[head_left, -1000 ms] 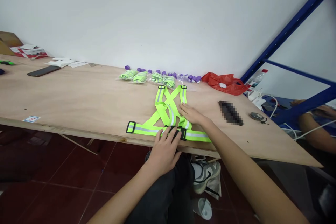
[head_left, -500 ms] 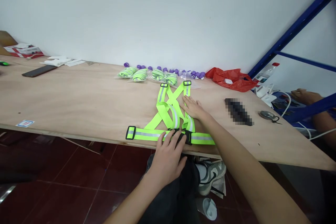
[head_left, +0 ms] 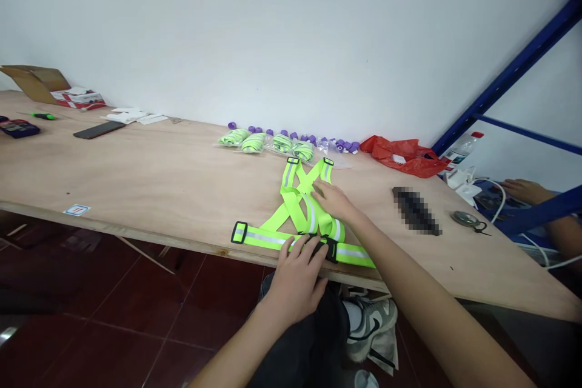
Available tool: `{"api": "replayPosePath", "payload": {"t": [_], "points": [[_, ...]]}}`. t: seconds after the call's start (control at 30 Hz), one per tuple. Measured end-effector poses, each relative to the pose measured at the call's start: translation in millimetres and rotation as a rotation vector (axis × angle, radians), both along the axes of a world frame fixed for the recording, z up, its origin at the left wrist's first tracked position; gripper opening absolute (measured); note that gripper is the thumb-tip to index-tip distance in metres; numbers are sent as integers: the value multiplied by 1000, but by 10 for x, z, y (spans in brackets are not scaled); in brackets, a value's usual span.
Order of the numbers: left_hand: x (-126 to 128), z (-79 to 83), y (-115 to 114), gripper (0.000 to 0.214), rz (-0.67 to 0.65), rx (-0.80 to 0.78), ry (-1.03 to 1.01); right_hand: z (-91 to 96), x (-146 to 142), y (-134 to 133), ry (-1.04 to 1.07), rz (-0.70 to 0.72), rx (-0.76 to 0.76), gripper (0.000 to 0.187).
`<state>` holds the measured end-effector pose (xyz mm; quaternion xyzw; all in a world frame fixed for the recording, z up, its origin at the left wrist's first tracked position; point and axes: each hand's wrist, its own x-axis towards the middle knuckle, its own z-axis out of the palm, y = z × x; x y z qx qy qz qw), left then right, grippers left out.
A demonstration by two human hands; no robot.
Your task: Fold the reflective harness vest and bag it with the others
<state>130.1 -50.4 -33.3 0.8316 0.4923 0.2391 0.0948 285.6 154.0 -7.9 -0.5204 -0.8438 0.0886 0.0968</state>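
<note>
A fluorescent yellow-green reflective vest made of straps (head_left: 291, 209) lies spread on the table near its front edge. Its shoulder straps cross below two black sliders, and silver stripes run along them. My left hand (head_left: 297, 285) rests palm down, fingers spread, over the waist belt (head_left: 264, 237) beside a black buckle (head_left: 331, 250). Higher up, my right hand (head_left: 334, 200) reaches over the right-hand straps, its fingers stretched out near the crossing. Part of the belt's right end passes under my right forearm.
Bagged rolls of similar straps (head_left: 253, 143) and several purple pieces (head_left: 348, 146) line the wall. Rightward are a red plastic bag (head_left: 409, 157), a pixelated dark object (head_left: 414, 211) and a round metal item (head_left: 464, 218). A dark flat object (head_left: 99, 130) lies left. Another person's hand (head_left: 522, 189) shows beyond the blue frame.
The view has turned slightly left and up, bringing more of the table's left end into sight. My right hand has slid a little left over the straps; my left hand stays on the belt.
</note>
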Motion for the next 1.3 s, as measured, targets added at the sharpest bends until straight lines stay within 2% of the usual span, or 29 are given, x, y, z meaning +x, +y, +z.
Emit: {"api": "replayPosePath", "payload": {"t": [0.2,0.4,0.63,0.83,0.97,1.07,1.13,1.3], "points": [[-8,17,-10,53,-13,-17,-17,43,-65,-167,-121,114,-72,49],[23,10,-44,51,-35,-18,-45,15,-56,-92,-189,129,-114,56],[35,17,-56,51,-29,-33,-29,-24,-107,31,-182,119,-68,54],[39,8,-16,56,-47,-36,-1,74,-205,101,-157,96,-44,47],[-93,151,-22,57,-105,-10,11,193,-322,98,-99,51,-1,43],[-270,276,-36,45,-37,46,-8,277,-409,59,-50,50,18,46],[-370,286,-23,43,52,70,13,307,-469,22,-33,86,14,47],[-444,59,49,59,144,24,152,211,-623,-81,-83,202,-53,50]]}}
